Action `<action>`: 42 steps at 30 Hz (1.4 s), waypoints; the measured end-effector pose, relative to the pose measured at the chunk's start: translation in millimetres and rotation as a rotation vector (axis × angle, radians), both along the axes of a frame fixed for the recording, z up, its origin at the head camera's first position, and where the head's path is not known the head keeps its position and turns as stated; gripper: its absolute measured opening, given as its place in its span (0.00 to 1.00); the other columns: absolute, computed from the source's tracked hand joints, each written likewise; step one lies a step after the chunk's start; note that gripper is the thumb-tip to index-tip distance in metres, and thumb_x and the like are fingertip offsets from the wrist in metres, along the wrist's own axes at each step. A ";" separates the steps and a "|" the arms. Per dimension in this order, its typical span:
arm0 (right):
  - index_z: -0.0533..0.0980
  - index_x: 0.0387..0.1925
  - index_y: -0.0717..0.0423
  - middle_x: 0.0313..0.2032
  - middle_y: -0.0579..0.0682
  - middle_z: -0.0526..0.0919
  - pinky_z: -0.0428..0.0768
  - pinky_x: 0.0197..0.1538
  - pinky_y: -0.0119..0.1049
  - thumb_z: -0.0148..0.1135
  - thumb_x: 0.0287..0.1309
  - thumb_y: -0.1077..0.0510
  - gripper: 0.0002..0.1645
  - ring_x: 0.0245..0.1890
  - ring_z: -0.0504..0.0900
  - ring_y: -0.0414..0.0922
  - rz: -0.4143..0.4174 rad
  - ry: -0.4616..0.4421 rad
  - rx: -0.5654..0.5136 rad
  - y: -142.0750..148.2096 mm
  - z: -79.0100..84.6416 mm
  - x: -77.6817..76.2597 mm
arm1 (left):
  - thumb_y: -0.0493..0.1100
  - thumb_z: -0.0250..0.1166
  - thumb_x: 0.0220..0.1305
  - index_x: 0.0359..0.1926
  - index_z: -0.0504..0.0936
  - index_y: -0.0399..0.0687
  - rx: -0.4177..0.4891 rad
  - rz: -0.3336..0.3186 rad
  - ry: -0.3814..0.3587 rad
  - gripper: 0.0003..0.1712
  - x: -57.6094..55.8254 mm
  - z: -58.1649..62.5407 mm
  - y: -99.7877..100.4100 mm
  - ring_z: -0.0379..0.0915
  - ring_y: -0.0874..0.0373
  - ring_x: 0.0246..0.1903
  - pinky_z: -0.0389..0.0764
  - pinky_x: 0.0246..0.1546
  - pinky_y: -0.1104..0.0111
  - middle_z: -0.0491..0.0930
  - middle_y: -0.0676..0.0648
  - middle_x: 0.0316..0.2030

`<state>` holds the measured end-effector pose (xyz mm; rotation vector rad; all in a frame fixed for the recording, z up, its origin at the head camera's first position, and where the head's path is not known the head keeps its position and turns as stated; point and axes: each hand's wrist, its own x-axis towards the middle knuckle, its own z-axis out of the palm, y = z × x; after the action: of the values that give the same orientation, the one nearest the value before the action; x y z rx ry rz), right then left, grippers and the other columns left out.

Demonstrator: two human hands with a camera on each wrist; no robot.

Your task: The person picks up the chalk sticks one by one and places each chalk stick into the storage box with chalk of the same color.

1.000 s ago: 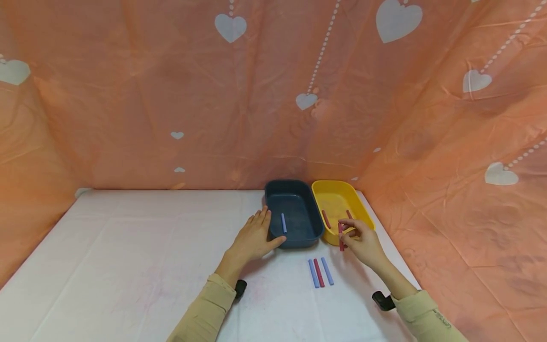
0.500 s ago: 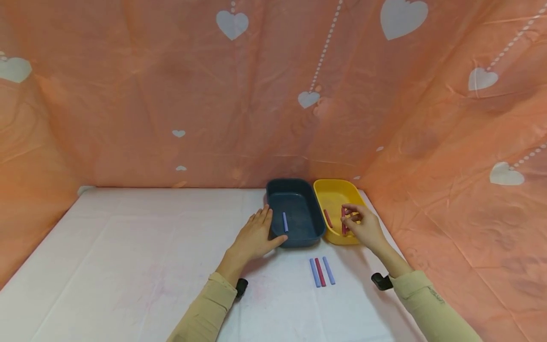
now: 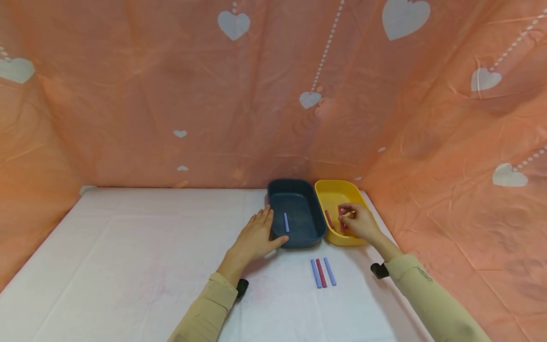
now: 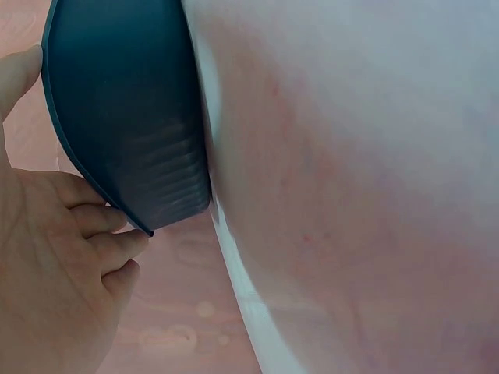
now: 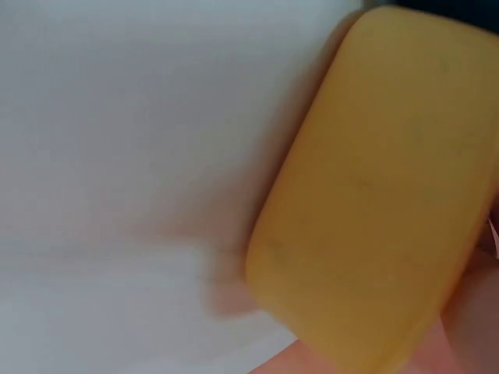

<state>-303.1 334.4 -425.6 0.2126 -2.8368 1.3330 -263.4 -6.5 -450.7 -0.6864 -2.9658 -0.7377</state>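
My left hand (image 3: 254, 235) rests along the left rim of a dark blue bin (image 3: 301, 232), fingers extended, thumb at the near corner. The left wrist view has its fingertips and thumb at the rim of that bin (image 4: 129, 109). One blue chalk stick (image 3: 286, 222) lies inside. Between thumb and fingers, my right hand (image 3: 362, 222) pinches a red chalk stick (image 3: 340, 221) upright over the near part of a yellow bin (image 3: 337, 192). Another red chalk stick (image 3: 329, 219) lies there by the left wall. The right wrist view mostly shows the yellow bin's outer wall (image 5: 374, 187).
In front of the bins, two blue chalk sticks (image 3: 315, 273) flank a red one (image 3: 321, 273) on the white tabletop (image 3: 149, 247). An orange sheet with white hearts (image 3: 256, 118) hangs behind and at both sides. Pink smudges mark the cloth.
My right hand has carried its red chalk stick from the yellow bin's near edge inward over the bin's floor. My left hand stays at the dark blue bin.
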 end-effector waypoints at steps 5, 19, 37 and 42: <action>0.71 0.65 0.74 0.50 0.67 0.78 0.85 0.38 0.29 0.60 0.70 0.69 0.25 0.33 0.85 0.48 0.034 -0.063 -0.017 3.9 -6.0 -12.5 | 0.70 0.60 0.70 0.80 0.55 0.32 0.008 -0.001 0.000 0.57 1.2 0.5 -0.1 0.47 0.40 0.80 0.51 0.79 0.49 0.48 0.35 0.81; 0.73 0.60 0.76 0.45 0.66 0.80 0.81 0.35 0.27 0.63 0.69 0.67 0.22 0.31 0.81 0.44 0.023 -0.121 0.079 3.9 -12.4 -31.7 | 0.70 0.60 0.70 0.79 0.55 0.31 0.009 -0.013 0.019 0.57 -0.3 -1.9 -0.6 0.48 0.38 0.79 0.52 0.78 0.49 0.49 0.34 0.81; 0.76 0.58 0.73 0.43 0.63 0.83 0.82 0.39 0.30 0.65 0.67 0.67 0.21 0.38 0.81 0.51 0.021 -0.161 0.137 -4.1 -24.2 -46.9 | 0.69 0.61 0.69 0.78 0.57 0.29 0.005 -0.010 0.037 0.57 1.0 -1.4 -0.1 0.50 0.38 0.79 0.54 0.78 0.49 0.51 0.33 0.80; 0.76 0.58 0.74 0.44 0.64 0.83 0.83 0.41 0.33 0.64 0.67 0.67 0.21 0.40 0.82 0.53 0.027 -0.151 0.150 -6.3 -24.0 -47.9 | 0.69 0.61 0.69 0.78 0.57 0.29 0.006 -0.007 0.042 0.56 0.6 -0.8 -0.6 0.50 0.38 0.79 0.54 0.78 0.49 0.51 0.33 0.80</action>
<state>-351.0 328.1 -449.6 0.1562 -3.0736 1.1897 -262.8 -7.0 -451.6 -0.7039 -2.9236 -0.7236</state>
